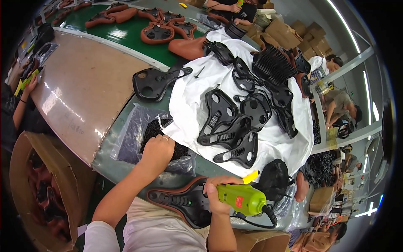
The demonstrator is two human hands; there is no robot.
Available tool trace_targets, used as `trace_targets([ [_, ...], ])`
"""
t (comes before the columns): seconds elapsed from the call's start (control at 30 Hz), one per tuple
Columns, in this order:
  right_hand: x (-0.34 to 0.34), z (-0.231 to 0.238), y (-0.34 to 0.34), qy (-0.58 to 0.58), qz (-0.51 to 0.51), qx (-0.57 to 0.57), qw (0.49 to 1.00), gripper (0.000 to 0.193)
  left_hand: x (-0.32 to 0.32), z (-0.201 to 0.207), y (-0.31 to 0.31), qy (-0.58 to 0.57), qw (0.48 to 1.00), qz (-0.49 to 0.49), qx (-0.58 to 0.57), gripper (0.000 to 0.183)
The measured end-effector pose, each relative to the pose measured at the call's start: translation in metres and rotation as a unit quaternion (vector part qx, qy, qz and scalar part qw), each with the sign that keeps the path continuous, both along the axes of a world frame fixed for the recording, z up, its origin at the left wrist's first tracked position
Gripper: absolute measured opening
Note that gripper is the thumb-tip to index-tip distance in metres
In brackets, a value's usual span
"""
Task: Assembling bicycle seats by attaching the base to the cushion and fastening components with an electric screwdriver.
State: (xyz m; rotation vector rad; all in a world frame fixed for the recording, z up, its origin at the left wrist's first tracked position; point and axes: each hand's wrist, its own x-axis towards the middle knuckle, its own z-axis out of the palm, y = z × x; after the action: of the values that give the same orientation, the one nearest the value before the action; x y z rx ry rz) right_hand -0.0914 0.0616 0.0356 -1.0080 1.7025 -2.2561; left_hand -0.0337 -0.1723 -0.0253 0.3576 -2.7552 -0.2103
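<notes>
My right hand (217, 194) is wrapped round a lime-green electric screwdriver (243, 199) with a yellow end and a black cord. Beneath it, at the table's near edge, a brown bicycle saddle (154, 194) lies upside down with its black plastic base (180, 200) facing up. My left hand (158, 150) reaches into a clear plastic bag (128, 136) of small black pieces (153, 131), probably screws. Its fingers are curled down, and the tips are hidden among the pieces. Right of that hand, loose black saddle bases (218, 110) lie on a white sheet (184, 98).
A black base (153, 86) lies beyond the bag, near a tan board (84, 75). Brown saddles (156, 33) rest on a green surface farther off. Stacked black bases (273, 63) stand on the sheet's far side. A cardboard box (63, 176) holds saddles at left. Other people work around.
</notes>
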Motion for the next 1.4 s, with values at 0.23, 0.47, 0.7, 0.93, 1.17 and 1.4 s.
trace_targets([
  [0.23, -0.003, 0.004, 0.004, -0.006, 0.029, 0.014, 0.999, 0.051, -0.001, 0.001, 0.001, 0.072, 0.997, 0.023, -0.02, 0.007],
  [0.47, -0.014, 0.039, 0.019, 0.015, 0.191, -0.066, 0.979, 0.054, 0.026, 0.027, 0.027, 0.097, 0.98, -0.039, 0.171, 0.032],
  [0.7, 0.028, 0.028, 0.043, -0.055, 0.094, -0.116, 0.987, 0.055, 0.075, 0.036, 0.107, 0.085, 0.924, -0.311, 0.205, 0.023],
  [0.93, 0.045, 0.037, 0.064, -0.093, 0.097, -0.122, 0.983, 0.057, 0.077, 0.041, 0.118, 0.112, 0.925, -0.331, 0.146, 0.018],
  [1.17, 0.067, 0.049, 0.086, -0.064, 0.043, -0.118, 0.99, 0.052, 0.082, 0.036, 0.134, 0.149, 0.89, -0.383, 0.196, 0.019],
  [1.4, 0.088, 0.069, 0.1, -0.128, 0.004, -0.145, 0.981, 0.05, 0.085, 0.036, 0.141, 0.178, 0.871, -0.401, 0.222, 0.024],
])
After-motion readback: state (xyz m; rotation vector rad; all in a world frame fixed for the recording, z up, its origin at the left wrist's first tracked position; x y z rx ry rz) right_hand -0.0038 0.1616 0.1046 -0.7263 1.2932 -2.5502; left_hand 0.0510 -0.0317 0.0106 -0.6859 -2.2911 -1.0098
